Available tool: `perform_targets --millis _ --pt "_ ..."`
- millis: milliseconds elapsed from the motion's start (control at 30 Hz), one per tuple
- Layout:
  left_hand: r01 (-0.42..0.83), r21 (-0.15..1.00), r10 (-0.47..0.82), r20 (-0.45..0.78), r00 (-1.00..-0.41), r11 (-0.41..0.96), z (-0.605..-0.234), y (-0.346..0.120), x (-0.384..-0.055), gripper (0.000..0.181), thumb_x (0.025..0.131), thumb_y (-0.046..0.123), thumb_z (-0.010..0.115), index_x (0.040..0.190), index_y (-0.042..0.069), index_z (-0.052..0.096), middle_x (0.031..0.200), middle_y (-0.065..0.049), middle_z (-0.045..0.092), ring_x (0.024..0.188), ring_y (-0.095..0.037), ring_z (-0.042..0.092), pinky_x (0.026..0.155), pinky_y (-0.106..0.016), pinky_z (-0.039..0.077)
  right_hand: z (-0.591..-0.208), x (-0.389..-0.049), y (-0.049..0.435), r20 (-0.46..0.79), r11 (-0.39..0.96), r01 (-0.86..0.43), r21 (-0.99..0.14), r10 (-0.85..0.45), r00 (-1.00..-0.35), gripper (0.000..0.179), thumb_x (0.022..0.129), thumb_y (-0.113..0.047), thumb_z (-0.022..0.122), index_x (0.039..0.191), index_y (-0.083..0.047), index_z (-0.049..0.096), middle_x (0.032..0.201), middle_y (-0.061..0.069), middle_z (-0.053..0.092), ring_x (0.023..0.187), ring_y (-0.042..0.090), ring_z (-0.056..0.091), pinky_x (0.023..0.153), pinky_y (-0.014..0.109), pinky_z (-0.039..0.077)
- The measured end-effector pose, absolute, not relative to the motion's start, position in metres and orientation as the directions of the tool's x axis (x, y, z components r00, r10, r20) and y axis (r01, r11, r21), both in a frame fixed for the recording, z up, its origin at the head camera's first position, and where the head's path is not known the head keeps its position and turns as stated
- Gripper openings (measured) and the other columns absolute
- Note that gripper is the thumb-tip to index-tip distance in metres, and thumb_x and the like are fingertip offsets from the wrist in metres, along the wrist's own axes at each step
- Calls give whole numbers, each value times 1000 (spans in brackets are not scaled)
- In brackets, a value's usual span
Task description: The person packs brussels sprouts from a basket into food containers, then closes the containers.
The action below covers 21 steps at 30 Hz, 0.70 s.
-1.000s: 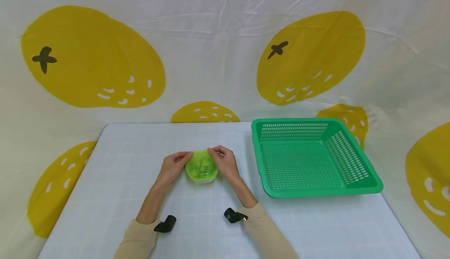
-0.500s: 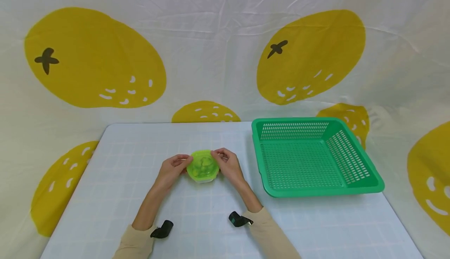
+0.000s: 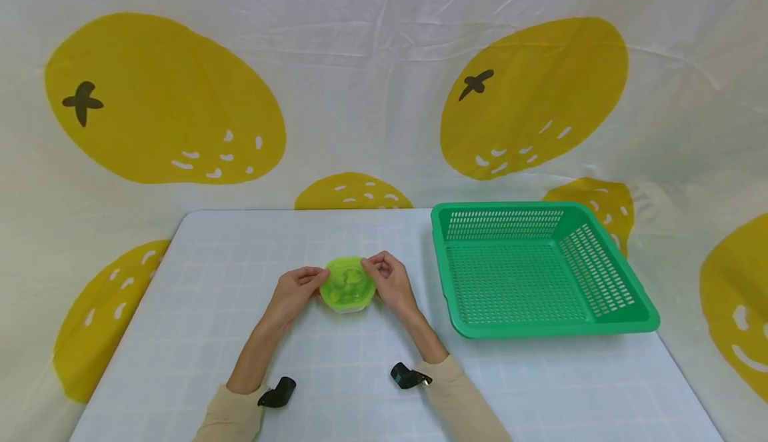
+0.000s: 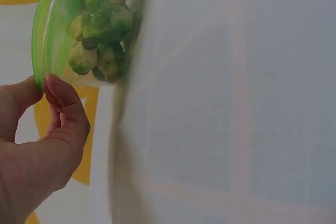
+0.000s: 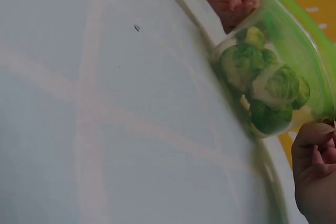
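A clear plastic container [image 3: 348,285] with a bright green lid [image 4: 44,32] sits in the middle of the table. Through its wall show several Brussels sprouts [image 5: 273,85]. At the lid's left edge, my left hand [image 3: 293,293] pinches the rim between thumb and fingers. My right hand [image 3: 391,285] pinches the opposite edge, thumb on top and fingers curled below. In the right wrist view the lid lies over the container's mouth; whether it is pressed down all round cannot be told. My hands hide parts of the container's sides.
A green perforated plastic basket [image 3: 504,282] with nothing in it stands on the table's right side. The table [image 3: 198,282] has a pale checked cloth. Behind it hangs a white curtain [image 3: 360,82] with large yellow fruit prints.
Both hands have shifted very slightly right with the container, and the forearms have drawn a little lower and wider. The grip on the lid's edges is much the same.
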<state>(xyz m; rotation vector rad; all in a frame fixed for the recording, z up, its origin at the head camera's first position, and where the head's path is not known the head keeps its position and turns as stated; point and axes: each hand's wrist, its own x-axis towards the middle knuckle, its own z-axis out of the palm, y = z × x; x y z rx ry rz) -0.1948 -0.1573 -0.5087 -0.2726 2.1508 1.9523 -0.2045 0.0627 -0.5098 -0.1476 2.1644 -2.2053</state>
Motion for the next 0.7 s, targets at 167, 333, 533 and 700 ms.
perform_targets --millis 167,333,533,700 --pt "-261 959 11 -263 -965 111 -508 -156 -194 41 99 26 73 120 -8 65 94 -5 73 75 -10 62 66 -22 54 -528 -212 62 79 22 -81 -996 -82 -994 21 101 -14 68 102 7 65 80 10 65 59 6 49 51 18 39" --pt "-264 959 -12 -264 -964 100 -511 -157 -192 42 98 27 74 120 -8 66 96 -6 74 76 -10 64 68 -21 55 -532 -212 62 94 22 -97 -995 -84 -992 21 101 -18 69 102 3 66 78 5 64 58 7 47 50 19 39" --pt "-277 960 -17 -276 -961 46 -512 -155 -191 44 97 29 74 121 -6 66 96 -4 74 75 -11 63 69 -22 56 -530 -211 63 81 9 -82 -997 -76 -994 25 101 -26 70 104 -1 67 73 1 62 48 7 41 44 21 35" --pt "-303 953 -22 -303 -953 -1 -511 -154 -189 42 99 26 73 122 -8 64 91 -1 72 72 -11 62 68 -22 56 -529 -209 65 44 40 -48 -998 -99 -994 29 101 -33 68 107 -5 69 75 2 63 45 10 42 41 22 36"
